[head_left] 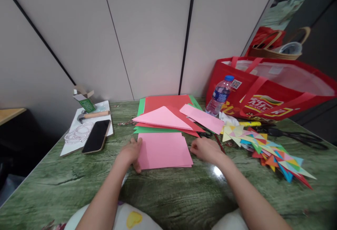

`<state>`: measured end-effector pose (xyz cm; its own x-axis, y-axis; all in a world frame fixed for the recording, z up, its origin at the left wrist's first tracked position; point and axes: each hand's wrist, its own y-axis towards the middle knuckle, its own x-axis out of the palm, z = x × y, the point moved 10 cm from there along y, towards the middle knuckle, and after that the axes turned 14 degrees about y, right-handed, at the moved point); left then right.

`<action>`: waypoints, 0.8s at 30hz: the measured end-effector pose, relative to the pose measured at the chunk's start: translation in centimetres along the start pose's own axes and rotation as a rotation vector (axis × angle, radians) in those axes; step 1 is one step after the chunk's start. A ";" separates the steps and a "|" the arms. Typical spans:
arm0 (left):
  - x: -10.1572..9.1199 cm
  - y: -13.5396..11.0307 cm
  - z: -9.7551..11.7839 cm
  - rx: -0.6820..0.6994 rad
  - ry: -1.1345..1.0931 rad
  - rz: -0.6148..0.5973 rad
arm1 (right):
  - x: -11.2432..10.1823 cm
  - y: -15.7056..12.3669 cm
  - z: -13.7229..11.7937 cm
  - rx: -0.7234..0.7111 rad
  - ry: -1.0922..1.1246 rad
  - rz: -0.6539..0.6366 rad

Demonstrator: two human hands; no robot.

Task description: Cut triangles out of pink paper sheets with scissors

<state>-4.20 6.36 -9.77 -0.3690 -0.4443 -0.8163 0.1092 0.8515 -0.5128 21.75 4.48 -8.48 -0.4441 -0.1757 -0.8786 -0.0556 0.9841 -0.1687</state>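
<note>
A small stack of pink paper sheets [164,150] lies flat in front of me, its right edges slightly uneven. My left hand [133,152] rests at the stack's left edge, fingers and thumb spread along it and touching it. Just off the right edge is my right hand [206,150], its fingers curled together; nothing shows in them. Beyond the stack, folded pink paper triangles [163,117] lie on red and green ones. A pink paper strip [202,118] slants to their right.
Red and green sheets [168,100] lie at the back. On the left are a phone [97,137], a hammer [93,115], beads [79,134] and a small box [86,100]. To the right stand a water bottle [219,96] and red bag [263,93], near colourful folded paper pieces [271,151] and scissors [295,135].
</note>
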 end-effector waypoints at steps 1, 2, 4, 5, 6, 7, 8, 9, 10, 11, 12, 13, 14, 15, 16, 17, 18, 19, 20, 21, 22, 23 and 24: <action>-0.1 -0.1 -0.1 0.002 -0.015 0.007 | -0.8 0.4 0.2 0.002 0.027 0.089; -0.2 -0.2 -0.2 0.006 -0.031 0.018 | -1.5 0.7 0.4 -0.001 0.056 0.178; -0.5 -0.3 -0.5 0.015 -0.075 0.048 | -2.7 1.3 0.7 -0.030 0.121 0.330; -0.6 -0.3 -0.6 0.018 -0.103 0.069 | -3.0 1.7 0.8 -0.057 0.155 0.389; -0.8 -0.3 -0.7 0.017 -0.134 0.096 | -3.1 2.0 0.9 -0.088 0.188 0.433; -1.1 -0.1 -0.9 0.011 -0.167 0.128 | -3.1 2.3 0.9 -0.120 0.221 0.467; -1.3 0.0 -1.0 0.000 -0.203 0.168 | -3.0 2.6 1.1 -0.148 0.254 0.496; -1.7 0.2 -1.0 -0.017 -0.241 0.213 | -2.9 2.8 1.2 -0.174 0.286 0.520; -2.0 0.3 -1.1 -0.034 -0.284 0.264 | -2.8 3.0 1.4 -0.194 0.317 0.544; -2.3 0.5 -1.1 -0.049 -0.333 0.315 | -2.6 3.1 1.5 -0.212 0.348 0.567; -2.6 0.6 -1.0 -0.055 -0.388 0.364 | -2.5 3.2 1.7 -0.226 0.379 0.587; -2.8 0.8 -0.8 -0.049 -0.449 0.407 | -2.4 3.3 1.9 -0.238 0.409 0.606; -3.0 0.9 -0.5 -0.034 -0.514 0.444 | -2.3 3.3 2.1 -0.249 0.438 0.622; -3.2 1.0 -0.2 -0.014 -0.581 0.474 | -2.3 3.4 2.3 -0.261 0.467 0.635; -3.2 1.1 0.1 0.008 -0.652 0.496 | -2.2 3.3 2.4 -0.275 0.496 0.646; -3.3 1.2 0.4 0.028 -0.728 0.512 | -2.2 3.3 2.4 -0.290 0.524 0.656; -3.2 1.3 0.6 0.046 -0.809 0.518 | -2.3 3.2 2.4 -0.308 0.552 0.664; -3.2 1.4 0.9 0.064 -0.897 0.513 | -2.4 3.0 2.3 -0.329 0.577 0.672; -3.0 1.5 1.1 0.081 -0.991 0.497 | -2.7 2.8 2.0 -0.353 0.600 0.679; -2.9 1.5 1.3 0.100 -1.088 0.471 | -2.9 2.4 1.7 -0.380 0.619 0.685; -2.8 1.6 1.5 0.119 -1.187 0.441 | -3.3 2.0 1.2 -0.411 0.633 0.690; -2.8 1.6 1.7 0.137 -1.285 0.410 | -3.7 1.4 0.6 -0.445 0.643 0.692; -2.8 1.6 1.8 0.151 -1.381 0.382 | -4.1 0.8 -0.1 -0.482 0.647 0.691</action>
<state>-1.36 8.44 -8.79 0.8674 -0.1837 -0.4624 0.1225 0.9796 -0.1593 23.41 5.99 -4.95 -0.8981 0.3333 -0.2869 0.1051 0.7961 0.5959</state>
